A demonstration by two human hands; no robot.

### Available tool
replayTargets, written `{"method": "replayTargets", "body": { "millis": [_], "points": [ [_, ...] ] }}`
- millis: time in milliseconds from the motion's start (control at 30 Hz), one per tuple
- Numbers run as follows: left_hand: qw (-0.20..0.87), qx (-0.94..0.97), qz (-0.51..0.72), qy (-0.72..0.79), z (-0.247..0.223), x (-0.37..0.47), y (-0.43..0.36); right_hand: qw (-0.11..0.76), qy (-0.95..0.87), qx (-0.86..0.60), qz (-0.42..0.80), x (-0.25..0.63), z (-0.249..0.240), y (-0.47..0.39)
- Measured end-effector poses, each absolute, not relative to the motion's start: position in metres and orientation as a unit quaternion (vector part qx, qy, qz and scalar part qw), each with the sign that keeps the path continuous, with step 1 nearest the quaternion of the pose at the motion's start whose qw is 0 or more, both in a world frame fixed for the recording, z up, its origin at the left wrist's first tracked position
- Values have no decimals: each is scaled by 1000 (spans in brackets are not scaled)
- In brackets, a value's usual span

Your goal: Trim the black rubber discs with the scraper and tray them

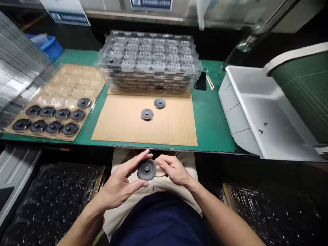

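Note:
My left hand (125, 182) grips a dark grey round disc (147, 169) by its edge, between thumb and fingers. The disc has a small raised stud at its centre and faces up towards me, over my lap. Close against its right side is my right hand (173, 169), fingers closed in a pinch. A pale, flat edge (160, 172) shows below those fingers; I cannot make out what it is. On the cardboard sheet (123, 128) in front lie two similar discs, one nearer (147, 114) and one farther back (159, 103).
A clear plastic tray (61, 89) at left holds several dark discs. Stacked clear trays (153, 58) stand behind the cardboard. A white bin (269, 112) with two small black bits stands right, near a phone (201, 82). More filled trays (55, 198) sit below the bench.

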State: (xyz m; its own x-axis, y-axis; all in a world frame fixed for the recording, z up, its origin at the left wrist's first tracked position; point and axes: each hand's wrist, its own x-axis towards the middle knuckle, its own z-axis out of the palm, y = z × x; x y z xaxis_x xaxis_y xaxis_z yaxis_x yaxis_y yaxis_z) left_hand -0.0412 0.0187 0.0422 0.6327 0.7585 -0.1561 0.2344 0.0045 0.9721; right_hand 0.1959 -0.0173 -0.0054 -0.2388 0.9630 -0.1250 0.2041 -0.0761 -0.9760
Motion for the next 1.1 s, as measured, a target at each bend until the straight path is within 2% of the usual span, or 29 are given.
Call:
{"method": "replayTargets", "body": {
  "millis": [100,233,400,567,767,833,933,1000,1100],
  "points": [
    [641,670,164,337,49,-53,6,337,-521,-458,636,181,-3,-46],
    [728,558,224,331,43,-52,-7,375,-378,-413,739,174,2,-64],
    [754,407,386,342,35,-30,-29,402,-310,-418,753,165,7,-71],
    [742,391,408,361,29,-23,-45,412,-331,-400,749,152,16,-74],
    [726,390,410,391,27,-36,-47,374,-501,-419,659,164,31,-61],
    [737,373,413,383,27,-39,-46,394,-534,-494,561,174,35,-54],
    [746,358,411,381,26,-38,-46,451,-584,-575,353,182,45,-47],
    [738,360,411,396,26,-37,-46,457,-651,-536,282,182,54,-46],
    [718,352,433,416,27,-35,-47,401,-718,-492,284,176,66,-51]
  ]
}}
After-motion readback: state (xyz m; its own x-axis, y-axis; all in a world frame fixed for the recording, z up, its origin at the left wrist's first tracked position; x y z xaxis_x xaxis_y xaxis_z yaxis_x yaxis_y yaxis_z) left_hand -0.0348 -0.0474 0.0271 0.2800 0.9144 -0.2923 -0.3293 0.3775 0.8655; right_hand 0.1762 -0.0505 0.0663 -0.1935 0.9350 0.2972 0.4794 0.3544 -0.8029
